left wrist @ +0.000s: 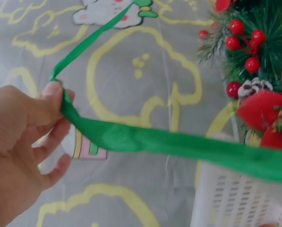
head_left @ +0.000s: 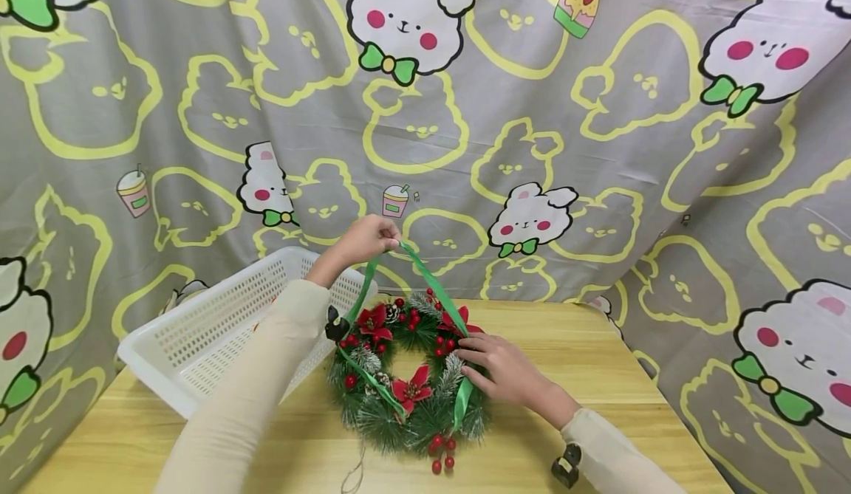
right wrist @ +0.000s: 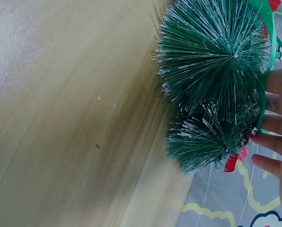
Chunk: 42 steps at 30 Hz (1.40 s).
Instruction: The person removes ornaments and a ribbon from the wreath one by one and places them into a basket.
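Note:
A Christmas wreath with green needles, red poinsettias, berries and pine cones lies on the table in the head view. My left hand is raised above its far side and pinches a green ribbon between thumb and fingers. From that pinch the ribbon runs down on both sides, one tail hanging over the wreath's right side. In the left wrist view the ribbon stretches away from the fingers. My right hand rests its extended fingers on the wreath's right side, beside the ribbon; its fingers lie along the needles.
A white perforated plastic basket stands to the left of the wreath, partly behind the left sleeve. Thin string lies on the wooden table in front. A rabbit-patterned curtain hangs behind and at both sides.

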Each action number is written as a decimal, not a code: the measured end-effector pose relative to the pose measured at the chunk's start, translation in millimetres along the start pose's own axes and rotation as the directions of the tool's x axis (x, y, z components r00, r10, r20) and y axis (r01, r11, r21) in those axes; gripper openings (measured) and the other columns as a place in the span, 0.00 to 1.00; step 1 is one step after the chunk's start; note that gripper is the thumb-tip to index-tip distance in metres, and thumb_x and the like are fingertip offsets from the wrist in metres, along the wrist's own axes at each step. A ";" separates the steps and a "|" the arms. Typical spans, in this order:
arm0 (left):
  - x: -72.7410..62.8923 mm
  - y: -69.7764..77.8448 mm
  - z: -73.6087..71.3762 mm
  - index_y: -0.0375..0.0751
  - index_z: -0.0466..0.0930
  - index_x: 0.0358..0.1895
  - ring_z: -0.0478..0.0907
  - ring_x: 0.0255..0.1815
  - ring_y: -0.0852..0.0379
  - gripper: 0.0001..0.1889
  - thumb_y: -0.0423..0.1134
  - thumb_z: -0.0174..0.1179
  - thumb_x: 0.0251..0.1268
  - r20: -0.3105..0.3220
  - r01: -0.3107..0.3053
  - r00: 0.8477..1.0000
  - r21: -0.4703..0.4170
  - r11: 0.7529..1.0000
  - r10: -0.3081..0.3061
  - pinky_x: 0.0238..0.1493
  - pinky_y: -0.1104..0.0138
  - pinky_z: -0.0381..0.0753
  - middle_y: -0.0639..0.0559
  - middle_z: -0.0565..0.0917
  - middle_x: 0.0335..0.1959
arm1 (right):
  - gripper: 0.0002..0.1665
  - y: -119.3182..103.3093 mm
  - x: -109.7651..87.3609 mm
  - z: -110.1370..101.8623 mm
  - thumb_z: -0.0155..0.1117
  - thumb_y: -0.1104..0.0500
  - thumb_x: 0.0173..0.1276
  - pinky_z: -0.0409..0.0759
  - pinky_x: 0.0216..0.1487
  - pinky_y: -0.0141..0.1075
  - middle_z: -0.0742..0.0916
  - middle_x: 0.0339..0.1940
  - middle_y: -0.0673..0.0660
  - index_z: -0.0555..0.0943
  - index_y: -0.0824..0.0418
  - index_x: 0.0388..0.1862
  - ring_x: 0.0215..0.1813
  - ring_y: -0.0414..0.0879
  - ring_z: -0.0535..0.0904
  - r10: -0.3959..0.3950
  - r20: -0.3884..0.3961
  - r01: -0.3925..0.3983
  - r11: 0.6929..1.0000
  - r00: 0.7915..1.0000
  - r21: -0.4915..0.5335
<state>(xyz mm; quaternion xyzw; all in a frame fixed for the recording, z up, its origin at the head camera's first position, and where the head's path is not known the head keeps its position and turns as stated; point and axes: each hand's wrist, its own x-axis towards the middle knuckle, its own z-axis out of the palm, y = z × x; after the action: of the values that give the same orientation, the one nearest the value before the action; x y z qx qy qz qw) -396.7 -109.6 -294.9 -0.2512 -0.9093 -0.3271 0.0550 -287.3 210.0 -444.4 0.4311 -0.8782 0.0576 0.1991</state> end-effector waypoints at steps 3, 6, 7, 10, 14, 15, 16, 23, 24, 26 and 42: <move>-4.7 -5.0 -10.6 0.33 0.85 0.42 0.83 0.44 0.47 0.06 0.33 0.61 0.73 0.048 0.000 0.999 0.002 1.000 -0.001 0.50 0.55 0.82 0.39 0.87 0.42 | 0.21 0.3 -0.1 0.6 0.64 0.50 0.74 0.78 0.65 0.53 0.87 0.60 0.59 0.86 0.57 0.60 0.66 0.57 0.81 -0.003 -0.004 0.003 1.000 1.000 0.000; -9.6 -9.9 -21.2 0.32 0.85 0.41 0.84 0.44 0.48 0.05 0.31 0.61 0.72 0.099 -0.005 0.995 0.004 1.000 0.005 0.51 0.55 0.82 0.37 0.87 0.42 | 0.21 0.6 -0.5 0.9 0.63 0.49 0.74 0.78 0.65 0.52 0.87 0.60 0.59 0.86 0.57 0.60 0.66 0.57 0.81 -0.002 0.002 0.002 1.000 1.000 -0.006; -11.2 -11.8 -24.5 0.32 0.85 0.40 0.84 0.43 0.48 0.05 0.31 0.61 0.72 0.115 -0.014 0.993 0.009 1.000 0.013 0.50 0.55 0.82 0.38 0.88 0.41 | 0.21 0.7 -0.7 0.9 0.63 0.49 0.74 0.78 0.65 0.52 0.87 0.60 0.59 0.85 0.57 0.60 0.66 0.57 0.81 -0.001 0.006 0.001 1.000 1.000 -0.008; -15.4 -16.7 -33.2 0.30 0.85 0.38 0.83 0.39 0.48 0.05 0.29 0.61 0.71 0.161 -0.044 0.986 0.019 0.999 0.040 0.46 0.58 0.82 0.35 0.87 0.39 | 0.21 0.8 -1.4 0.4 0.63 0.49 0.75 0.78 0.65 0.52 0.87 0.61 0.59 0.85 0.57 0.60 0.66 0.56 0.81 0.005 0.015 -0.005 1.000 1.000 -0.008; -21.7 -22.3 -42.7 0.31 0.85 0.35 0.80 0.32 0.52 0.05 0.28 0.62 0.70 0.207 -0.056 0.977 0.047 0.997 0.045 0.39 0.64 0.78 0.37 0.87 0.34 | 0.21 0.7 -2.0 -0.2 0.63 0.49 0.75 0.78 0.65 0.52 0.87 0.61 0.58 0.85 0.57 0.60 0.66 0.56 0.81 0.010 0.016 -0.010 1.000 1.000 -0.008; -23.4 -23.2 -44.6 0.31 0.85 0.34 0.79 0.31 0.53 0.05 0.28 0.63 0.69 0.215 -0.055 0.976 0.055 0.997 0.042 0.38 0.65 0.77 0.39 0.87 0.32 | 0.21 0.7 -2.1 -0.1 0.63 0.49 0.75 0.79 0.65 0.52 0.87 0.60 0.58 0.85 0.57 0.60 0.65 0.56 0.81 0.010 0.014 -0.010 1.000 1.000 -0.008; -25.2 -24.4 -46.4 0.32 0.85 0.33 0.78 0.30 0.55 0.05 0.28 0.63 0.69 0.225 -0.052 0.974 0.060 0.997 0.038 0.37 0.66 0.76 0.40 0.87 0.31 | 0.21 0.8 -2.1 0.0 0.63 0.49 0.75 0.79 0.65 0.52 0.87 0.60 0.58 0.85 0.57 0.60 0.65 0.56 0.81 0.009 0.012 -0.009 1.000 1.000 -0.009; -35.8 -26.5 -57.7 0.30 0.85 0.32 0.74 0.28 0.59 0.04 0.26 0.65 0.66 0.245 -0.071 0.968 0.099 0.993 0.045 0.37 0.66 0.76 0.41 0.86 0.29 | 0.20 1.8 -2.8 1.5 0.64 0.50 0.74 0.79 0.64 0.52 0.87 0.59 0.59 0.86 0.57 0.59 0.64 0.56 0.82 0.003 0.002 -0.003 1.000 1.000 -0.007; -37.3 -26.4 -59.4 0.30 0.85 0.33 0.75 0.28 0.59 0.03 0.26 0.65 0.66 0.243 -0.069 0.969 0.104 0.992 0.042 0.37 0.66 0.76 0.42 0.86 0.29 | 0.20 1.8 -2.9 1.7 0.64 0.49 0.74 0.79 0.64 0.52 0.87 0.59 0.58 0.86 0.57 0.59 0.64 0.56 0.82 0.003 0.003 -0.003 1.000 1.000 -0.008; -39.7 -25.6 -63.2 0.31 0.86 0.33 0.76 0.29 0.59 0.03 0.27 0.65 0.66 0.237 -0.063 0.971 0.111 0.992 0.035 0.38 0.66 0.77 0.43 0.86 0.30 | 0.20 1.9 -3.0 1.9 0.64 0.49 0.74 0.79 0.64 0.52 0.87 0.59 0.58 0.86 0.56 0.59 0.64 0.55 0.82 0.004 0.006 -0.004 1.000 1.000 -0.012; -57.8 -28.1 -97.5 0.35 0.86 0.35 0.77 0.35 0.56 0.04 0.29 0.63 0.69 0.244 -0.007 0.970 0.035 0.999 -0.002 0.42 0.64 0.77 0.49 0.87 0.31 | 0.20 0.2 -2.3 2.0 0.62 0.48 0.75 0.79 0.65 0.52 0.87 0.60 0.57 0.86 0.55 0.60 0.65 0.55 0.81 0.027 0.036 -0.027 0.999 0.999 -0.018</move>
<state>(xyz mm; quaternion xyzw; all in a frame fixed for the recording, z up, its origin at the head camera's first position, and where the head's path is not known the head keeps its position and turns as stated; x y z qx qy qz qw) -366.7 -213.2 -250.1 -0.2895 -0.9145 -0.2776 -0.0524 -286.8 211.3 -447.2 0.4184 -0.8878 0.0449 0.1863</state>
